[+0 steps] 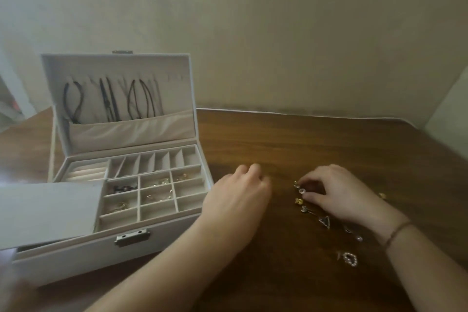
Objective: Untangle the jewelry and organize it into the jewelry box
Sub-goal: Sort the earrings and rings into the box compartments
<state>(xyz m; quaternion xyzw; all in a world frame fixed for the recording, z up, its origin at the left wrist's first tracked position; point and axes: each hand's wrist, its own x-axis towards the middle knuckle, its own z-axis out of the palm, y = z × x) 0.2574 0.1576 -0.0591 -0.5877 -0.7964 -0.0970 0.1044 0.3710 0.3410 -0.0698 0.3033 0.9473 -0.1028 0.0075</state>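
Overhead, the head camera looks down on a dark brown wood-grain surface [316, 139] set into a corner of plain beige walls [278, 33]; a thin white edge strip runs along the far side where the surface meets the wall. On the left stands a white jewelry box [121, 248] with its lid [119, 99] upright. Dark cord necklaces [111, 99] hang inside the lid above a cream fabric pocket. The top tray is split into small cream compartments [157, 195]; several hold small gold pieces and one holds something dark. A ring-roll section sits at the tray's back left, and a flat white panel [48, 210] lies over the box's front left corner. A metal clasp [132, 236] is on the front wall.

The left hand [240, 197] hovers just right of the box, palm down, fingers loosely curled; it holds nothing that I can see. The right hand [336, 192] rests on the surface further right, thumb and fingertips pinching a small ring-shaped earring [302, 190]. Loose jewelry pieces [311, 210] are strewn beside and below this hand, including a gold charm, a dark triangular piece and a beaded heart-shaped earring [350, 259] nearer the camera. A thin brown bracelet [396, 233] circles the right wrist.
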